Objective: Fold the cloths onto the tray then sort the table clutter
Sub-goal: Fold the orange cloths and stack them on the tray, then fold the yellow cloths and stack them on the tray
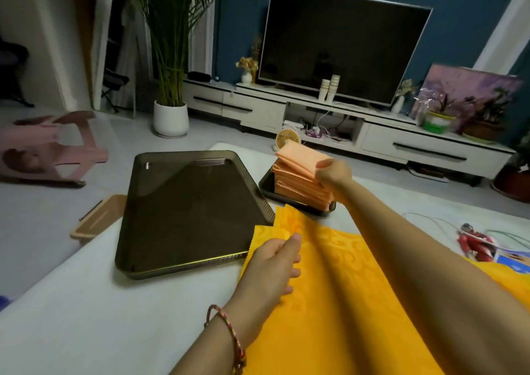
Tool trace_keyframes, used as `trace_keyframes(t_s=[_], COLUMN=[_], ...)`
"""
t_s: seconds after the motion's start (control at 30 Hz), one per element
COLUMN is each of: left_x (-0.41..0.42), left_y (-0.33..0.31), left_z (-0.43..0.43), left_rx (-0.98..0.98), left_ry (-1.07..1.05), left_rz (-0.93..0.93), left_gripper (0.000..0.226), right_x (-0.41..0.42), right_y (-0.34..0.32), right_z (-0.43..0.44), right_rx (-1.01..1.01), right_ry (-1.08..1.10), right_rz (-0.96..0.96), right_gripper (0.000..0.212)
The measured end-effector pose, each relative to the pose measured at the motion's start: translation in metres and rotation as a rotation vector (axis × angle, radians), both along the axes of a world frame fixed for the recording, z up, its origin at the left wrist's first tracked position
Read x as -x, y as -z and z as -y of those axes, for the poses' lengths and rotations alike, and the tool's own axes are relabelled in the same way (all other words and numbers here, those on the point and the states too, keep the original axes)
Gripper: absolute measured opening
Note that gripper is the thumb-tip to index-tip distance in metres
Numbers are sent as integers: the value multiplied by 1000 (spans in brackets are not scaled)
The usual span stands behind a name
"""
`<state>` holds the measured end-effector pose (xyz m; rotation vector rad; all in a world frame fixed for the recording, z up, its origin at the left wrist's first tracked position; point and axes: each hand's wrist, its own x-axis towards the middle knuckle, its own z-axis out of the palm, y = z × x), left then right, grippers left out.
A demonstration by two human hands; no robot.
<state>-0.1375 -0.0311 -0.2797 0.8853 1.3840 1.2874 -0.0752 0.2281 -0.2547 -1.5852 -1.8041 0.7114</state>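
A large dark tray [186, 202] sits bare at the left of the white table [86, 303]. Just beside it, the left hand [272, 262] seems to grip the yellow cloth [344, 288] near its corner. Farther back, a stack of orange cloths [298, 191] fills a small black tray [265, 184]. The right hand [334, 173] pinches the top orange cloth [301, 155]. A blurred red object [473, 244] lies far right.

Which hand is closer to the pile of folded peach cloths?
Right. The right hand pinches the top of the pile of folded peach cloths; the left hand holds the yellow patterned cloth, apart from the pile, nearer the person.
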Motion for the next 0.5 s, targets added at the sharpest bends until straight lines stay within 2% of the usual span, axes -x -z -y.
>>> trace_keyframes(t_s=[0.1,0.17,0.27,0.4,0.47,0.5], left_x=[-8,-17,-39,-58,-83,-90], left_y=[0,3,12,23,24,26], left_z=[3,8,16,34,51,61], left_rx=[-24,-47,-65,-55,-20,10], left_ry=[-16,5,89,205,358,430], left_rz=[-147,-270,-516,-939,-1166,-1211], left_gripper=[13,14,28,35,41,50], right_x=[-15,-35,-81,-149,-196,-211], right_y=[-2,4,25,52,56,57], right_z=[22,47,97,173,215,227], right_rx=[-70,-94,-129,-55,-42,-34], right_ry=[41,-4,-198,-416,-434,-433], right_rz=[81,57,53,118,134,134], right_gripper=[38,38,28,21,24,25])
